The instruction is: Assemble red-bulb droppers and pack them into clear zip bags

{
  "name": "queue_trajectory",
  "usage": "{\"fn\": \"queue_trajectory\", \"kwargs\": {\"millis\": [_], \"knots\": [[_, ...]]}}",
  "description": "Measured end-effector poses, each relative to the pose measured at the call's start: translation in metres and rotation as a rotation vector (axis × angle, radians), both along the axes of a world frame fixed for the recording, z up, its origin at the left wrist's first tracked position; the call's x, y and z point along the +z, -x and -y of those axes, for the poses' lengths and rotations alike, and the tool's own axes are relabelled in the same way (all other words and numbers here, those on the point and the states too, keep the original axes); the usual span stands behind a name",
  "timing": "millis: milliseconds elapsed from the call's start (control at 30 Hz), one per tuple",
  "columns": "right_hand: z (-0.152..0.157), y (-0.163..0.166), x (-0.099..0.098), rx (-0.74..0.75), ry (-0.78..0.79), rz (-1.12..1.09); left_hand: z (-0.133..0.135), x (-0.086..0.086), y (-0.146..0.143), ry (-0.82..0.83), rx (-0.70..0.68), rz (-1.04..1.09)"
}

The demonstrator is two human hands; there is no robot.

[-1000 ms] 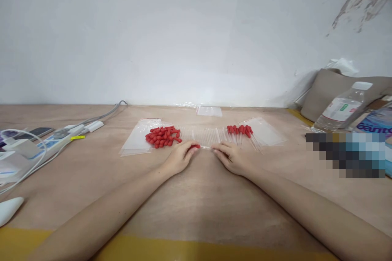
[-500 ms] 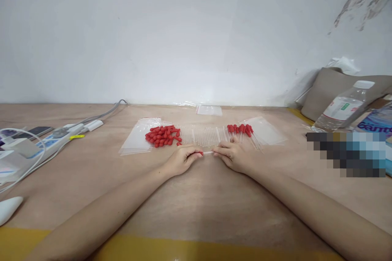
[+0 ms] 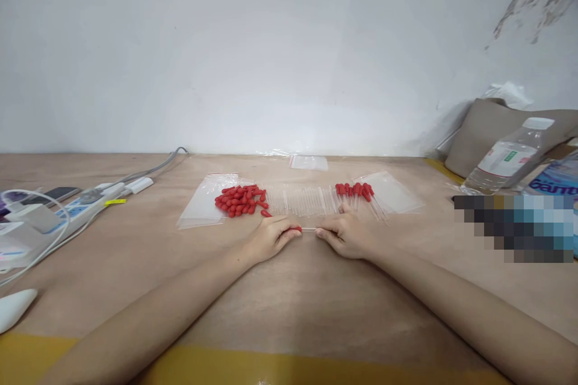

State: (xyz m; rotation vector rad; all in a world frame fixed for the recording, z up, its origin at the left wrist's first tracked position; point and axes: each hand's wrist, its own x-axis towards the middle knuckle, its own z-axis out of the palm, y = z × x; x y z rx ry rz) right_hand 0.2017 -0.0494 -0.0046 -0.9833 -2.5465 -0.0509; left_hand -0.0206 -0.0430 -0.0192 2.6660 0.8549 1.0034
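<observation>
My left hand [image 3: 270, 237] pinches a red rubber bulb [image 3: 297, 229], closed around it. My right hand [image 3: 345, 233] pinches a thin clear glass tube [image 3: 309, 229] whose left end meets the bulb. Both hands rest on the wooden table [image 3: 289, 289]. Just behind them lies a row of clear glass tubes [image 3: 301, 200]. A heap of red bulbs [image 3: 241, 200] sits to the left on a clear bag, and several tubes with red bulbs fitted [image 3: 356, 192] lie to the right.
Clear plastic bags [image 3: 392, 193] lie at the right and another [image 3: 309, 162] by the wall. A power strip with cables [image 3: 85, 204] and a phone [image 3: 54, 194] are at the left. A water bottle [image 3: 508, 157] and beige bag [image 3: 487, 129] stand at the right.
Both hands have drawn slightly toward me with the bulb and tube, and the gap between them has narrowed, so less of the bulb shows.
</observation>
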Motion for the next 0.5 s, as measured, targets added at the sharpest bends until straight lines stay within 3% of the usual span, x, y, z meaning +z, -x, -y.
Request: {"fn": "queue_trajectory", "kwargs": {"millis": [233, 500], "knots": [[-0.002, 0.007, 0.001, -0.017, 0.22, -0.021, -0.001, -0.001, -0.001, -0.018, 0.009, -0.002], [-0.003, 0.012, 0.003, -0.008, 0.289, -0.052, -0.002, -0.001, -0.002, -0.017, -0.001, -0.04]]}}
